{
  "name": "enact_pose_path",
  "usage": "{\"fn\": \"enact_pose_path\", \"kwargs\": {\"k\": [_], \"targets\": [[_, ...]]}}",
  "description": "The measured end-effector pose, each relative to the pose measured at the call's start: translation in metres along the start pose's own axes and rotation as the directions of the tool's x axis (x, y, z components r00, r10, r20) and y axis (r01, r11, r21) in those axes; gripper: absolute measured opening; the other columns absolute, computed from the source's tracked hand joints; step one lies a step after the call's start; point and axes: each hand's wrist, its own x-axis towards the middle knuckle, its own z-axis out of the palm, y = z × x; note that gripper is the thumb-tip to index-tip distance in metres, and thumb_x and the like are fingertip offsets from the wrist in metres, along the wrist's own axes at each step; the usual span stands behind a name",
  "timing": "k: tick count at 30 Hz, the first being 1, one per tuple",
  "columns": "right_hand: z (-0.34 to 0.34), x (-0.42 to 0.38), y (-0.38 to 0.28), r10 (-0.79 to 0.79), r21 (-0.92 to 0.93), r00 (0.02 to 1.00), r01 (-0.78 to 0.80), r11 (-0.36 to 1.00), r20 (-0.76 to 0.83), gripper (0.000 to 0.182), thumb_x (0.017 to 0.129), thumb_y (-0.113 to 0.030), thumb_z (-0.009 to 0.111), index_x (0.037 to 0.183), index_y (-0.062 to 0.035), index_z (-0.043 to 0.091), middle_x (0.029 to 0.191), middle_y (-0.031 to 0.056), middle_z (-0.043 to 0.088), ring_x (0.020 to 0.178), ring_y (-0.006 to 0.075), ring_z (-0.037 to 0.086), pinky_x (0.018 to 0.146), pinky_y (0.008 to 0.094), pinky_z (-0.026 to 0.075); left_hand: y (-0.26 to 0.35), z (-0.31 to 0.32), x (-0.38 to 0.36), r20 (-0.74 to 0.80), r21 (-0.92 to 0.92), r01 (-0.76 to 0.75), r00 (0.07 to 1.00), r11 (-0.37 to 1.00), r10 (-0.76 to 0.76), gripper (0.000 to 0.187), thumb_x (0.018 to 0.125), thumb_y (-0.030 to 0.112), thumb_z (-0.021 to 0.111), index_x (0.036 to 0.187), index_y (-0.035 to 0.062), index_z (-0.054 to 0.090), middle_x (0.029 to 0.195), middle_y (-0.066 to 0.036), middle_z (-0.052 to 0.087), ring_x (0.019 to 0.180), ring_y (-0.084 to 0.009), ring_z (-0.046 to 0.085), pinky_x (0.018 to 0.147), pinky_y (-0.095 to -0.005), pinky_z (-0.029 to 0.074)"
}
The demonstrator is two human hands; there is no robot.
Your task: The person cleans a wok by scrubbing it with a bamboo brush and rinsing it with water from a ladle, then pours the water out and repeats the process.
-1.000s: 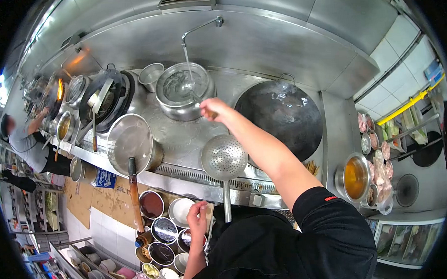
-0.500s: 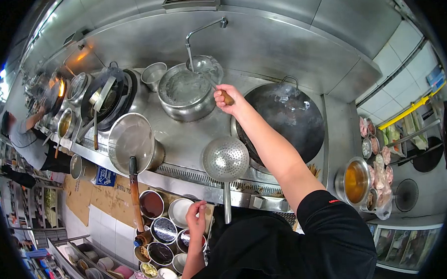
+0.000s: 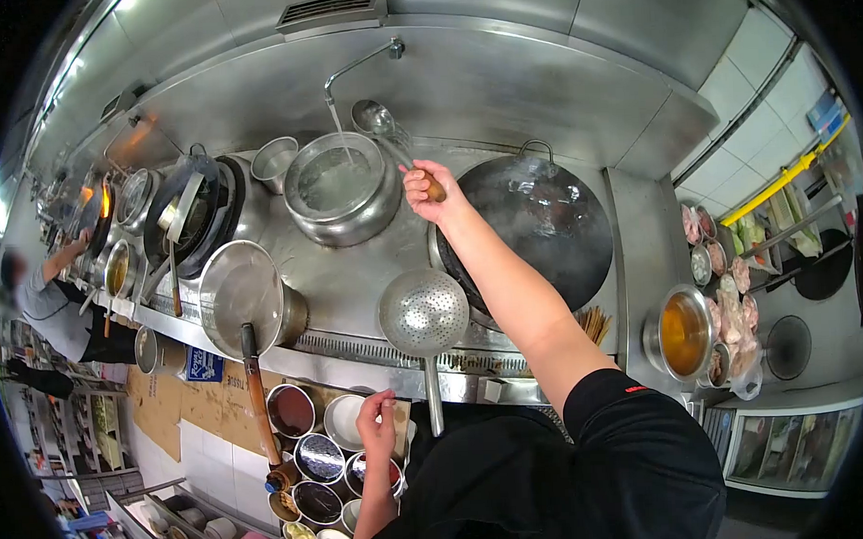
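My right hand [image 3: 428, 190] is closed around the wooden handle of a ladle [image 3: 373, 118]. The ladle's metal bowl is raised behind the right rim of a water-filled steel pot [image 3: 354, 215], with a blurred streak, perhaps water, near its neck. A wall tap [image 3: 331, 90] runs a stream into that pot. Below my right forearm sits a large dark wok [image 3: 544, 237] with liquid and steam in it. My left hand [image 3: 375, 425], loosely bent and holding nothing, hovers over the seasoning containers beside a white bowl [image 3: 344, 423].
A perforated skimmer [image 3: 423, 313] lies at the stove's front edge. Left of it, a wooden-handled strainer [image 3: 241, 300] rests on a steel pot. Another wok [image 3: 187, 216] stands farther left, near a person [image 3: 48, 297]. Orange liquid fills a bowl [image 3: 684, 335] at right.
The ladle bowl has moved from under the tap to the right of the stream, lifting off the pot. The tap water now falls straight into the pot. My view has shifted slightly.
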Motion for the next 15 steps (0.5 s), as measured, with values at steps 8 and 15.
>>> {"fn": "enact_pose_path", "kwargs": {"k": [8,15], "targets": [[-0.015,-0.007,0.028,0.033,0.153,0.966,-0.074,0.986,0.258,0.029,0.101,-0.025,0.058,0.121,-0.0048,0.053,0.063,-0.0032,0.05,0.045,0.0103,0.046,0.039,0.0269,0.034,-0.004,-0.001,-0.002,0.038,0.001,-0.023,0.999,1.0,0.023,0.02,0.106,0.011,0.06,0.119,-0.0026,0.067,0.11,-0.011,0.073,0.099,-0.0161,0.07,0.091,-0.0299,0.054],[0.009,-0.004,0.058,-0.128,-0.801,0.98,-0.048,0.597,-0.154,0.019,0.096,-0.016,0.063,0.111,-0.0074,0.056,0.065,0.0016,0.056,0.047,0.0157,0.054,0.04,0.0335,0.041,0.002,-0.001,-0.004,0.022,-0.041,0.0,1.0,0.999,0.001,0.017,0.104,0.006,0.06,0.115,-0.002,0.069,0.108,-0.01,0.073,0.097,-0.0159,0.07,0.089,-0.0299,0.054]]}}
